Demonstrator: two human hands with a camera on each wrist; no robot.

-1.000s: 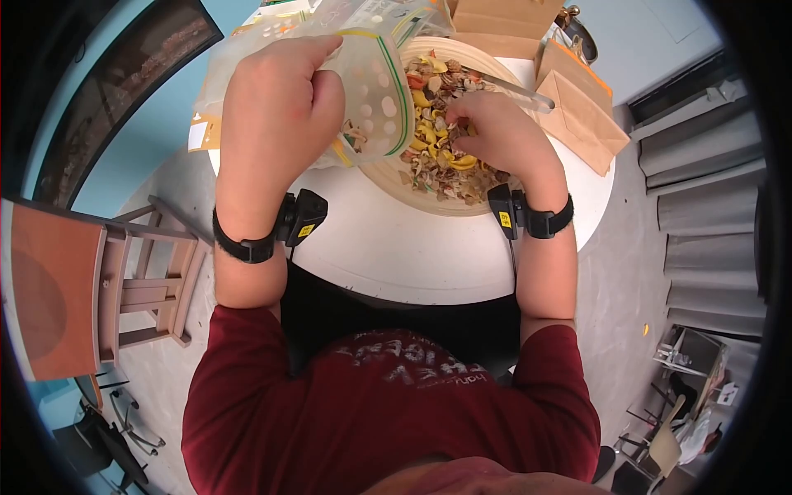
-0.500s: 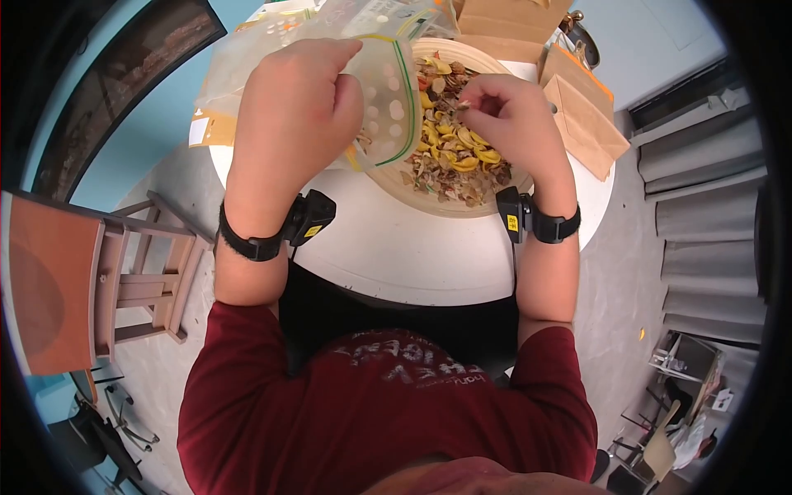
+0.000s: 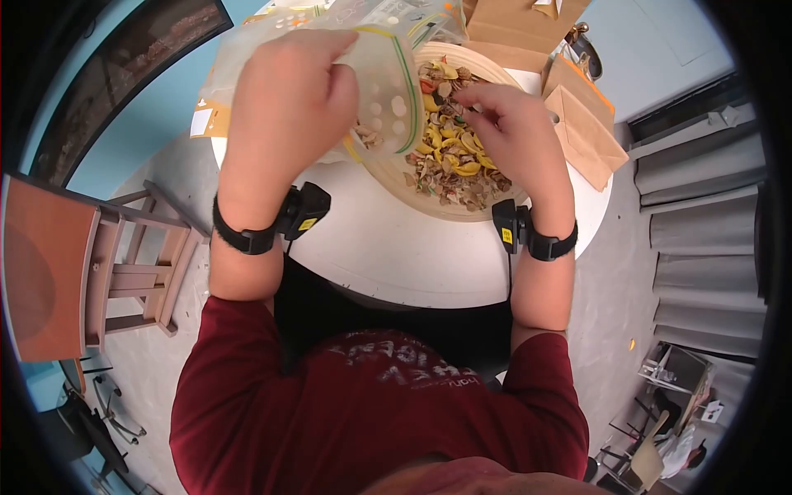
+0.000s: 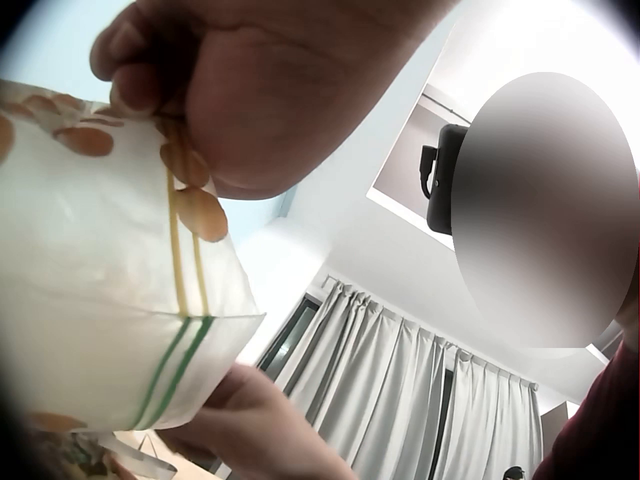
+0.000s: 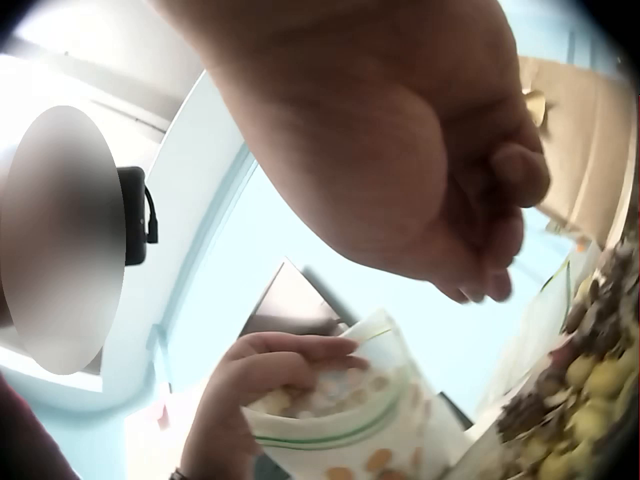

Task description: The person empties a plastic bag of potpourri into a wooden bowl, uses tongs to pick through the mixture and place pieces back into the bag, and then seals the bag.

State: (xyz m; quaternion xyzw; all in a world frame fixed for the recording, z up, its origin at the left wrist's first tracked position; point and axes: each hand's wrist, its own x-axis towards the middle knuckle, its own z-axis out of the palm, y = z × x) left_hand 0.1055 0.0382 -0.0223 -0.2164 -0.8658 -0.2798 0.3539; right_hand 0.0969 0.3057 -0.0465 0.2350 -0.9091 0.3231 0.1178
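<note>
Gripping the dotted plastic bag (image 3: 388, 78) near the upper edge with the left hand (image 3: 289, 107), at upper left in the head view; probably held high there to keep the mouth spread toward the round tray (image 3: 388, 191). Reaching over the dried mix (image 3: 454, 153), right of upper centre, with the right hand (image 3: 520, 136), with fingers bent and thumb near the index finger: a narrow pose, apparently suited to small pieces. Cannot tell if holding any. Resting the tray on the white surface (image 3: 396, 256), just beside the bag, presumably to keep both within reach.

In the left wrist view, pinching the bag at upper left with curled fingers, with yellow and green strips slanting below.

In the right wrist view, curling the right hand's fingers inward at upper right, above the mix at lower right. Showing pale pieces inside the bag at bottom centre, with the left hand clasping the rim.
</note>
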